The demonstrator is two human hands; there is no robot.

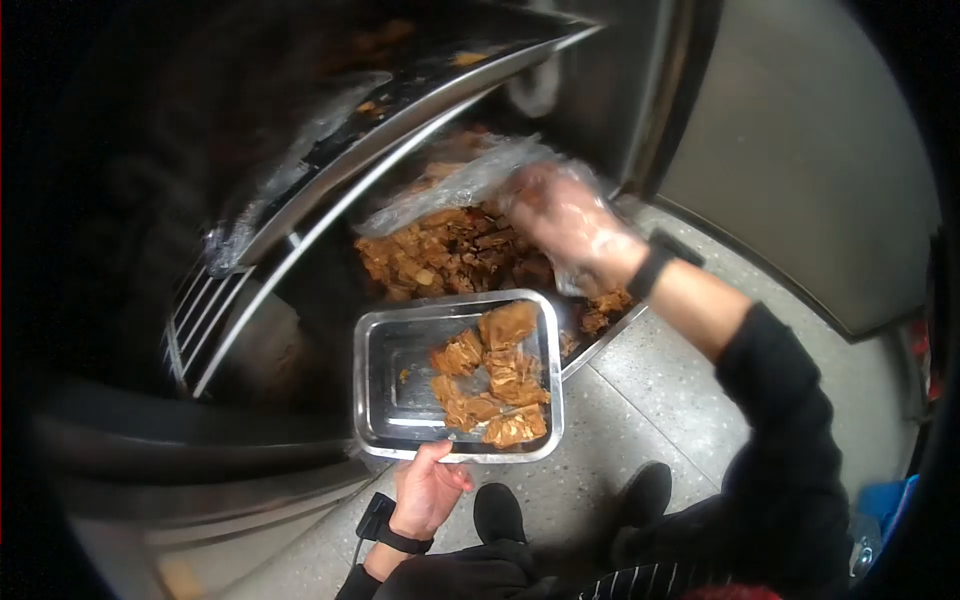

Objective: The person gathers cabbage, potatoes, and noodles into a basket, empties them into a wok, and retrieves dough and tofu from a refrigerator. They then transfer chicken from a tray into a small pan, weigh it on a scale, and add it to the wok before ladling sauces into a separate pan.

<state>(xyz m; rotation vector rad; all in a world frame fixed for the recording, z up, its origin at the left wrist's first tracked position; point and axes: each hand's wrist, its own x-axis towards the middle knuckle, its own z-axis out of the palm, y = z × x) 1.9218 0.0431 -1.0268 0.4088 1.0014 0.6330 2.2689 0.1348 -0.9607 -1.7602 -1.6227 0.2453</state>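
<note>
Though shallow, steel tray (378, 370) meat-laden.

The person wears a black top with long sleeves; the right sleeve (790, 400) is pushed up above the wrist. On the right hand (570, 225) there is a thin transparent plastic glove, wrinkled and shiny. A black band (650, 270) sits on the right wrist. The left hand (428, 490) is bare, and its wrist carries a black strap (403, 541) with a small black device (375, 517) and a thin cable. The shoes (497, 512) are black. A striped black-and-white cloth (640, 580) shows at the lower edge.
</note>
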